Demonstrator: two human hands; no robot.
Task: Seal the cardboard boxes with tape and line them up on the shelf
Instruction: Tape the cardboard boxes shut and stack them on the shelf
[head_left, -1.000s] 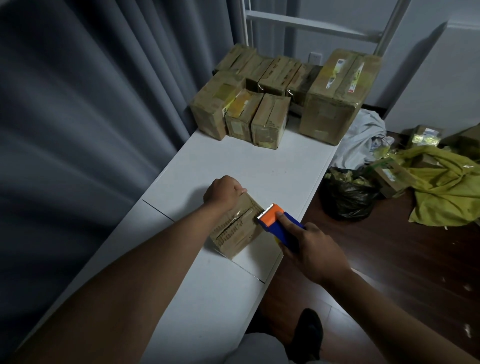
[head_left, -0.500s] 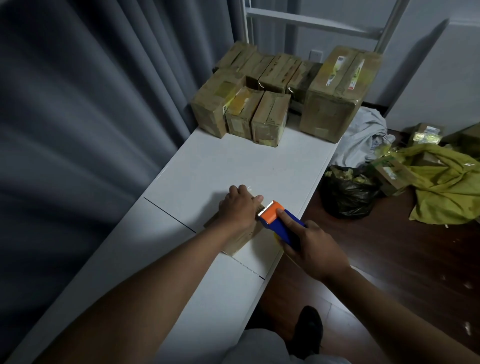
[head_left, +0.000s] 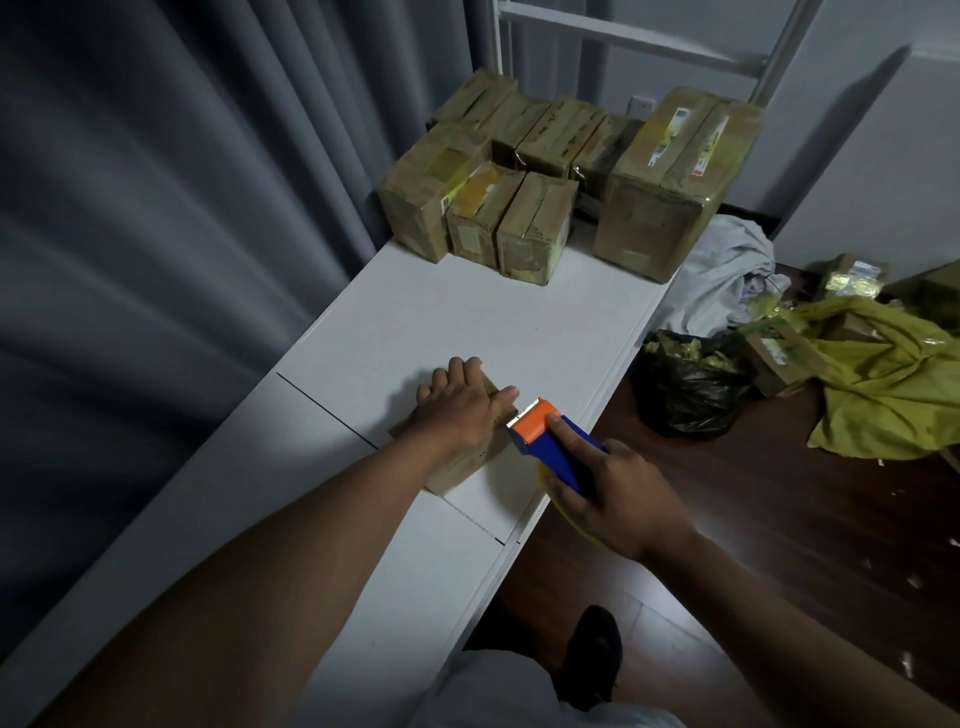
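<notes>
Four flat fingers (head_left: 457, 376) press the box (head_left: 457, 467); thumb seemingly touches dispenser (head_left: 550, 441).

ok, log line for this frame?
left hand: flat on box | right hand: grips tape gun at box edge | phase: taping

Left hand (head_left: 462, 405) lies palm-down, fingers straight and pressed flat, thumb out to the right; forearm reaches in from lower left. Right hand (head_left: 613, 488) curls in a grip, index finger extended forward on top; forearm enters from lower right.
</notes>
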